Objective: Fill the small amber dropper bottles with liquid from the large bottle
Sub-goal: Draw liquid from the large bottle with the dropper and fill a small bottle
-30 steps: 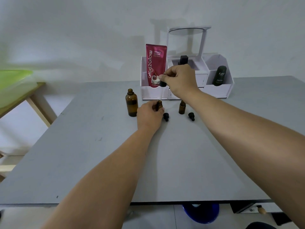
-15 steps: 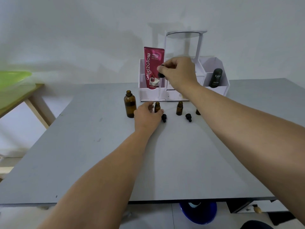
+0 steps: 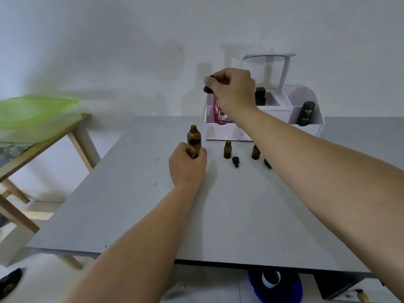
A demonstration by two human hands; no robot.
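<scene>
— Holding anything up there?
— Yes: the right hand (image 3: 234, 88) pinches a black dropper cap (image 3: 207, 89) high above the bench (image 3: 131, 193).
— And the left hand (image 3: 185, 166)?
— Its grip is closed around the base of the large amber bottle (image 3: 194, 138), which stands uncapped.
— The small bottles?
— Two, open, upright: one small bottle (image 3: 227, 149) and another (image 3: 255, 152) just right, loose caps (image 3: 235, 161) beside them.
</scene>
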